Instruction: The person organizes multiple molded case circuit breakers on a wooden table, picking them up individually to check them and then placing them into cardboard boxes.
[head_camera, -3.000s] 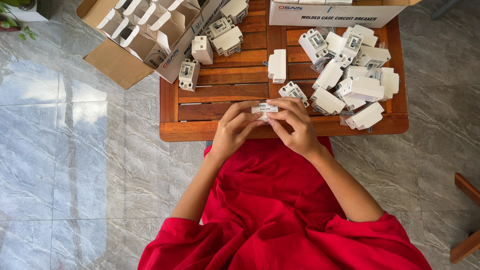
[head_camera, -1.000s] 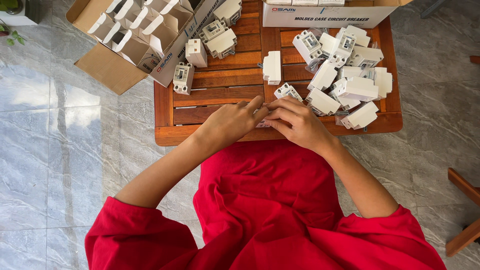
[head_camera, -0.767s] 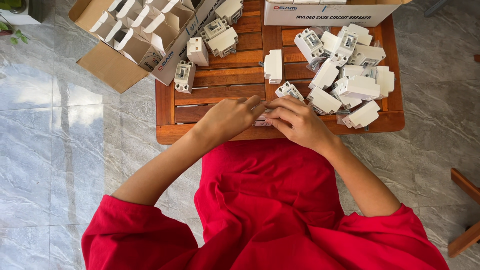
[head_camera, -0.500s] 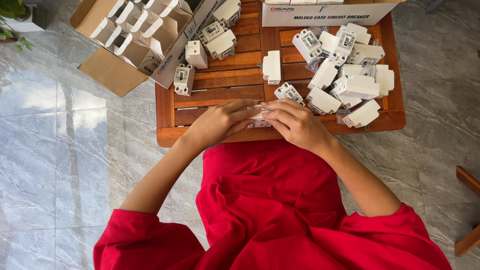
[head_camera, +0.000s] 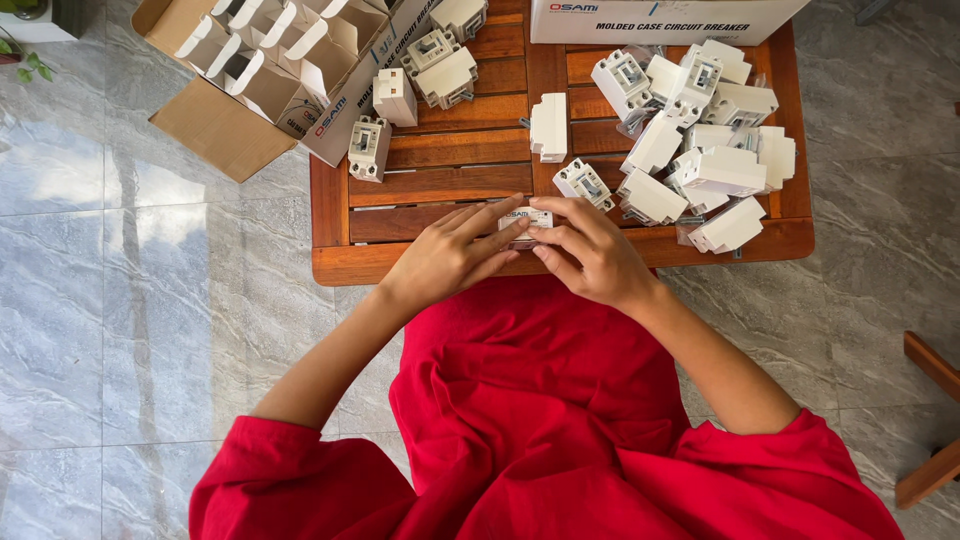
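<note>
Left hand (head_camera: 447, 262) and right hand (head_camera: 591, 258) pinch a small white breaker (head_camera: 527, 216); wooden table (head_camera: 450, 185) beneath.

The small box (head_camera: 527, 219) held between the left hand (head_camera: 445, 258) and the right hand (head_camera: 590, 252) is white with a dark printed strip on its top face. The slatted table (head_camera: 440, 180) is reddish-brown wood with darker gaps between the slats. The heap of switch units (head_camera: 700, 150) at its right end is white, some faces showing grey and black detail. The open carton (head_camera: 265, 75) is plain tan cardboard outside, with white dividers within. The long box (head_camera: 660, 18) at the far edge is white with blue and black print. The garment (head_camera: 540, 420) is plain bright red. The floor (head_camera: 110, 300) is grey tile, marbled with pale veins.
</note>
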